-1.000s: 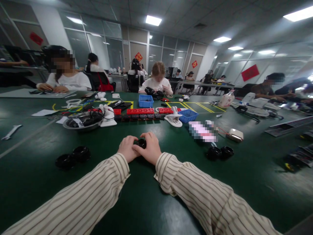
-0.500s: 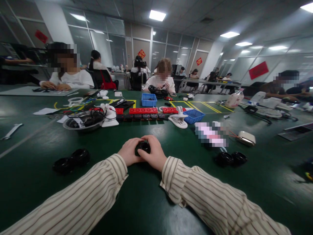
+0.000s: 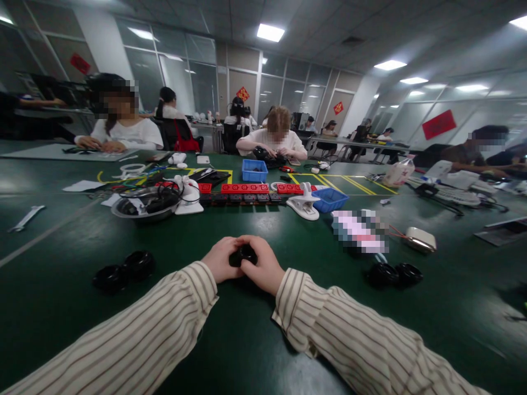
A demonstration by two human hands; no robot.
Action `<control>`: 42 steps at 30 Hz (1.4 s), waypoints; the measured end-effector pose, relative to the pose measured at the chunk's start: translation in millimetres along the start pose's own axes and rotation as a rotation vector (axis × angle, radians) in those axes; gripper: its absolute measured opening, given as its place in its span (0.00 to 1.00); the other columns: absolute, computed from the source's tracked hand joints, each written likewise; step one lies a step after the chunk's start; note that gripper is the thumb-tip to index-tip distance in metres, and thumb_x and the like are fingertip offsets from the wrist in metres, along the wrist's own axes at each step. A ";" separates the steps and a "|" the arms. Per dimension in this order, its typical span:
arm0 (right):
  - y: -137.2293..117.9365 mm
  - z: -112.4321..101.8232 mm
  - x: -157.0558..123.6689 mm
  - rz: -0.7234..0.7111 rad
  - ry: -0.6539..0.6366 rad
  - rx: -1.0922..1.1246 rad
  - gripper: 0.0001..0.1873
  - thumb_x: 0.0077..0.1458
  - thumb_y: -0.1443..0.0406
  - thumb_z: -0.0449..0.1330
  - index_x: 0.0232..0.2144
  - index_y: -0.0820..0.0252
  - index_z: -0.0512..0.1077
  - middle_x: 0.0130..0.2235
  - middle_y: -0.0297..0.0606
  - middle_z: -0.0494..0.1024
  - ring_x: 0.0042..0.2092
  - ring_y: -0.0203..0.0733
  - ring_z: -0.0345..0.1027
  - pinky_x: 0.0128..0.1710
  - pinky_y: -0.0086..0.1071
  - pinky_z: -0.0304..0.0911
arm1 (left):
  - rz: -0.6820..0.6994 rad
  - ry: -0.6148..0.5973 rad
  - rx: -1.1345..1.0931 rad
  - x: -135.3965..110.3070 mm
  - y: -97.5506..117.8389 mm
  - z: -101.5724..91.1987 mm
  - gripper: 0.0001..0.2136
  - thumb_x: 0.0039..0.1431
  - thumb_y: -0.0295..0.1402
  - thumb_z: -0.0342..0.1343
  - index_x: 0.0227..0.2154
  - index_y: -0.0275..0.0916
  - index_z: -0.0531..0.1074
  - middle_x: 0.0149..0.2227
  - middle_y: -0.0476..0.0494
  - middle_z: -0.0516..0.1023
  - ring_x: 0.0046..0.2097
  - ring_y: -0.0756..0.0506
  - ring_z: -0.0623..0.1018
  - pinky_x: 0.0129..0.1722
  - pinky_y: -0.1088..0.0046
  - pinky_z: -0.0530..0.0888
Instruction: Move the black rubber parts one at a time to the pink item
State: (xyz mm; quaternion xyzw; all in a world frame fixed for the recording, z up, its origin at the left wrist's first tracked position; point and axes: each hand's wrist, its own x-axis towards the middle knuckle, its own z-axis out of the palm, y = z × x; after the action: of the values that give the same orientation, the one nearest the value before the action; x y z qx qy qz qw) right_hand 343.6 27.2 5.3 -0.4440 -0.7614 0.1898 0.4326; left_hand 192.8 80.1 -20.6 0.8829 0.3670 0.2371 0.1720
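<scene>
We grip a small black part at table centre.
Our left hand and right hand close their fingers around it, just above the green table; black rings lie at 9 o'clock, well apart.

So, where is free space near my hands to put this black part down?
Bare table lies ahead of the black part, up to the metal bowl and red socket strips; also between left hand and left black rings, and between right hand and right black rings. That far row is crowded.
</scene>
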 end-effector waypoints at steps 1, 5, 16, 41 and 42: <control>-0.4 -0.2 0.0 0.002 0.002 0.001 0.22 0.41 0.73 0.57 0.42 0.60 0.65 0.43 0.39 0.71 0.46 0.43 0.63 0.49 0.41 0.57 | -0.009 0.001 -0.002 -0.5 0.9 0.2 0.27 0.36 0.36 0.62 0.44 0.36 0.68 0.45 0.39 0.72 0.49 0.37 0.70 0.51 0.59 0.65; -2.4 0.1 1.3 0.055 0.047 -0.067 0.20 0.43 0.64 0.63 0.40 0.61 0.65 0.40 0.40 0.69 0.44 0.44 0.62 0.47 0.41 0.58 | -0.076 0.025 0.028 -2.6 9.2 -1.8 0.29 0.35 0.42 0.63 0.43 0.35 0.66 0.44 0.38 0.71 0.48 0.36 0.69 0.51 0.57 0.65; -1.7 1.6 0.9 0.019 -0.014 -0.052 0.16 0.41 0.73 0.58 0.37 0.59 0.67 0.39 0.36 0.71 0.43 0.41 0.64 0.46 0.38 0.59 | -0.028 0.006 0.001 -1.8 0.1 -0.3 0.22 0.37 0.33 0.59 0.41 0.38 0.69 0.44 0.40 0.72 0.49 0.38 0.69 0.52 0.61 0.65; 12.6 -2.3 6.0 0.076 0.286 0.068 0.09 0.57 0.64 0.52 0.39 0.58 0.69 0.38 0.37 0.71 0.42 0.37 0.65 0.44 0.32 0.60 | -0.044 0.020 0.045 -2.5 4.4 -1.1 0.17 0.44 0.43 0.58 0.37 0.40 0.71 0.42 0.41 0.73 0.47 0.38 0.71 0.50 0.58 0.67; 15.5 -2.1 7.6 0.099 0.299 0.075 0.07 0.56 0.64 0.53 0.37 0.58 0.69 0.37 0.36 0.71 0.41 0.37 0.65 0.44 0.32 0.60 | -0.045 0.023 0.048 -2.6 4.6 -1.0 0.18 0.44 0.44 0.58 0.36 0.40 0.71 0.42 0.41 0.73 0.47 0.38 0.71 0.50 0.58 0.67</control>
State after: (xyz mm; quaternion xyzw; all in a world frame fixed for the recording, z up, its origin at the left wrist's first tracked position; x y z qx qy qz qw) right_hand 351.5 41.7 -0.3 -0.4877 -0.6582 0.1710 0.5474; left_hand 193.2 75.2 -18.3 0.8755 0.3944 0.2342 0.1518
